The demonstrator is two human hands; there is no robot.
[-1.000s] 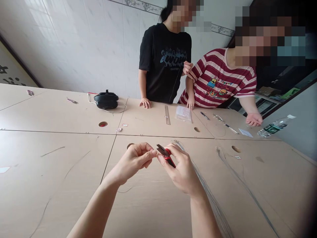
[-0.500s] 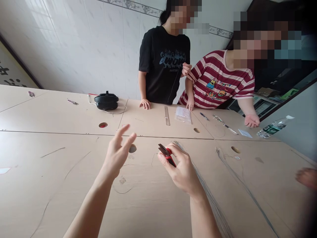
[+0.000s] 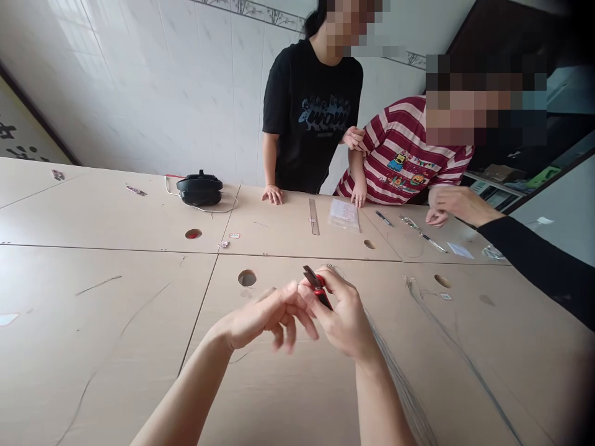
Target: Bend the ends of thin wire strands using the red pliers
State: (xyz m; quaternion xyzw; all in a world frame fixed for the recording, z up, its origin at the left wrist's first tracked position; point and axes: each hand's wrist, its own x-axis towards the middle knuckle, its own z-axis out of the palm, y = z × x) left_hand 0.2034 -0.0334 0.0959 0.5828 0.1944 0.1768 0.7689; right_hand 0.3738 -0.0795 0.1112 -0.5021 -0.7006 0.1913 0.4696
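Note:
In the head view my right hand (image 3: 346,319) is closed around small pliers (image 3: 317,288) with red and black handles and dark jaws pointing up and left. My left hand (image 3: 274,316) reaches in from the left, its fingertips against or just beside the right thumb. Its fingers are apart and hang downward, slightly blurred; I see nothing held in them, though a thin wire at the fingertips would be hard to make out. Below and right of my right hand runs a bundle of thin grey wires (image 3: 395,368), partly behind the forearm.
A second wire bundle (image 3: 455,341) lies right. Across the table are a black case (image 3: 199,189), a ruler (image 3: 314,217), a plastic bag (image 3: 344,214), a pen (image 3: 383,218) and metal tools (image 3: 423,234). Two people stand opposite; another person's black sleeve (image 3: 539,260) enters from the right.
My left hand has moved right and down to meet my right hand, which still grips the pliers. A dark-sleeved arm has come in from the right, across the bottle.

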